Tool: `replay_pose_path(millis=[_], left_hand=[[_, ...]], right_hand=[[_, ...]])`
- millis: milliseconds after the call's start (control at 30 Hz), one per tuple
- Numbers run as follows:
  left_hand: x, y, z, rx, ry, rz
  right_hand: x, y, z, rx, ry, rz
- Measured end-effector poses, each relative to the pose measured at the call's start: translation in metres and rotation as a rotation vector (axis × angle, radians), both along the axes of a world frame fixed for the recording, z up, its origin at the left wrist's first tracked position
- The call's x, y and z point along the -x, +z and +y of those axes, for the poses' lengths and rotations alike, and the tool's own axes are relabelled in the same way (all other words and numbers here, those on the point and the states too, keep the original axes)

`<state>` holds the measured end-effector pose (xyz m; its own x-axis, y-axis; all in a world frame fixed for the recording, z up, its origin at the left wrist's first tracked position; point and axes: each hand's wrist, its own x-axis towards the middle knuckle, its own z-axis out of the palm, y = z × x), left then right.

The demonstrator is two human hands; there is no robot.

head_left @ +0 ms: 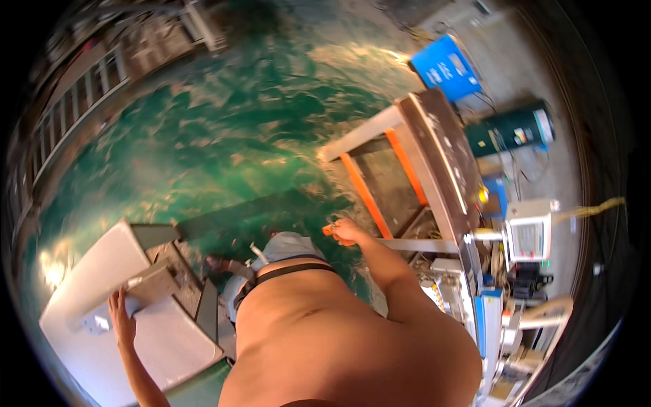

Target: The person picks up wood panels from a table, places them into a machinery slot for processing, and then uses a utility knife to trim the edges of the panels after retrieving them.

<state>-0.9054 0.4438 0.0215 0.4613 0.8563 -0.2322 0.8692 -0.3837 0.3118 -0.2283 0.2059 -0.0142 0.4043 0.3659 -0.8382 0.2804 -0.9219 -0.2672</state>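
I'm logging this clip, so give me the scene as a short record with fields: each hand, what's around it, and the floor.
Left hand: left hand lies flat, fingers spread, on a white panel
Right hand: right hand is closed around a small orange object; what kind cannot be told
Beside right hand: metal bench with orange bars
Further right: small white machine with a screen, dark green cylinder, blue box
Floor: glossy green floor
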Motion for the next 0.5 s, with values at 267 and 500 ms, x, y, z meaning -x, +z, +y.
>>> replay_pose_path(millis=[267,500], left_hand=[[0.007,-0.059,0.007,-0.143,0.184,0.179],[-0.041,-0.120,-0.074,-0.455,0.530,0.073]], right_hand=[[-0.131,-0.016,-0.114,-0.729,-1.056,0.282],[-0.351,0.030,-0.178,-1.604,-1.565,-0.125]])
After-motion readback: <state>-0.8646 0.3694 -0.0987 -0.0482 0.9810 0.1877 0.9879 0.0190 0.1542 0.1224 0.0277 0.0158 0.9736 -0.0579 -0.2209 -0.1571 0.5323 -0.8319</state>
